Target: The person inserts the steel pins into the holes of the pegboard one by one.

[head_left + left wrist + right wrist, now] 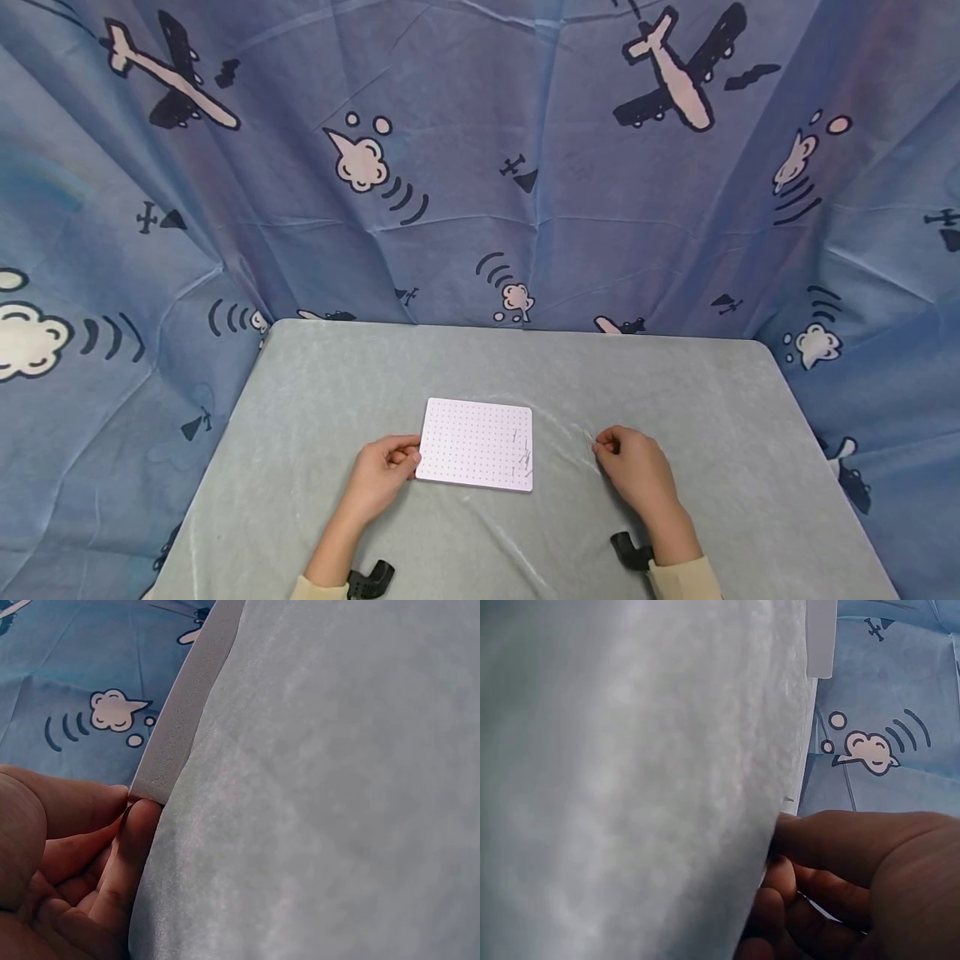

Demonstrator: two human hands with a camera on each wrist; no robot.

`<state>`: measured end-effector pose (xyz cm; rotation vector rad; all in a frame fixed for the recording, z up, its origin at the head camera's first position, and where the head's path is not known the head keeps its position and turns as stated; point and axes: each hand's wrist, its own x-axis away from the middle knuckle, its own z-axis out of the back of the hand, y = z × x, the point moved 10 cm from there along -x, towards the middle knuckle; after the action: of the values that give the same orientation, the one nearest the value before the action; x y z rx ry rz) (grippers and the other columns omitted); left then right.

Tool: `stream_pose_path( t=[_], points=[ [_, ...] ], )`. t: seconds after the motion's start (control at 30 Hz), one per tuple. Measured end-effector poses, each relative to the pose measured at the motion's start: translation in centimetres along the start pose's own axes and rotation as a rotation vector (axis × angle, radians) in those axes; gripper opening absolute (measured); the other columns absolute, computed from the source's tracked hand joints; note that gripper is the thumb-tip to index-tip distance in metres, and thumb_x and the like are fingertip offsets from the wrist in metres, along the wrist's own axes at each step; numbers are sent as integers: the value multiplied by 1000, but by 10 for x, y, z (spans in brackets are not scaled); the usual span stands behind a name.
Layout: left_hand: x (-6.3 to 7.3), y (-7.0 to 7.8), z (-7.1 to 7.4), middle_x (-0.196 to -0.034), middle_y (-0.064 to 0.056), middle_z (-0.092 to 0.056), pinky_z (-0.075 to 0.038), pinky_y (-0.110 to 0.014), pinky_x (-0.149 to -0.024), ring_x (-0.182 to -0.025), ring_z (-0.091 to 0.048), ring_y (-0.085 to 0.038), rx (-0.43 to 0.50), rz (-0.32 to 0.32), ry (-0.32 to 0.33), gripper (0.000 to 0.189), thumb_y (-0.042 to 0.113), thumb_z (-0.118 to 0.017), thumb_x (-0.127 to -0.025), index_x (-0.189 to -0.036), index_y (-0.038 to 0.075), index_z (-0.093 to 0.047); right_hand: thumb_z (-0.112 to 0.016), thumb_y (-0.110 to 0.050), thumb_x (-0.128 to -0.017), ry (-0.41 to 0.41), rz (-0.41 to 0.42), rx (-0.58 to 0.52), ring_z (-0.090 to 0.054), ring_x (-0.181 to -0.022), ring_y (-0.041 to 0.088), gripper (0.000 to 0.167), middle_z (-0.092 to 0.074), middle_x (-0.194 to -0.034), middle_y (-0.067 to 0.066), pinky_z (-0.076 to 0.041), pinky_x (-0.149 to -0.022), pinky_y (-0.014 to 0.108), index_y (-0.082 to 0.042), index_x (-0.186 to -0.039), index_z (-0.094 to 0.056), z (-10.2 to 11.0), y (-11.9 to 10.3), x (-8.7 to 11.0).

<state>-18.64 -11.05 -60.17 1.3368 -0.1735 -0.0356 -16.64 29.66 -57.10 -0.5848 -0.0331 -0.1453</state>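
Observation:
A white board (471, 446) dotted with rows of small holes lies on the table. Several thin dark pins (523, 458) show along its right side; whether they stand in holes or lie flat is too small to tell. My left hand (381, 471) pinches the board's left edge between thumb and finger, and the left wrist view shows the board's side (184, 712) at those fingertips. To the right of the board, my right hand (637, 467) has its thumb and fingers curled together low over the table. A thin grey pin tip (789, 799) pokes out past its fingertips.
The table (337, 367) wears a pale grey, wrinkled cover. Blue curtains (450, 167) printed with planes and clouds hang behind it and at both sides. Black wrist mounts (371, 579) sit by the sleeve cuffs.

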Motion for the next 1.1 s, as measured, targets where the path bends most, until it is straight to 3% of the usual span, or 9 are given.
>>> stream_pose_path(
  t=[0.63,1.1],
  points=[
    [0,1,1,-90,-9,-71,-62,-28,-65,-72,-66,-18,-6,12,0,24,-5,-76,-99,-123,-7,-78,-71,-13,-103,11,16,-45,-55,-71,18,8,-64,-82,1,-46,-65,33,-9,-98,-74,4,-1,2],
    [-1,0,0,-88,-9,-72,-61,-27,-65,-71,-67,-16,-25,-8,-13,24,-4,-75,-100,-124,-7,-77,-74,-6,-95,17,23,-253,-59,-75,14,4,-66,-83,0,-51,-66,26,-6,-98,-75,-1,-35,20]
  ],
)
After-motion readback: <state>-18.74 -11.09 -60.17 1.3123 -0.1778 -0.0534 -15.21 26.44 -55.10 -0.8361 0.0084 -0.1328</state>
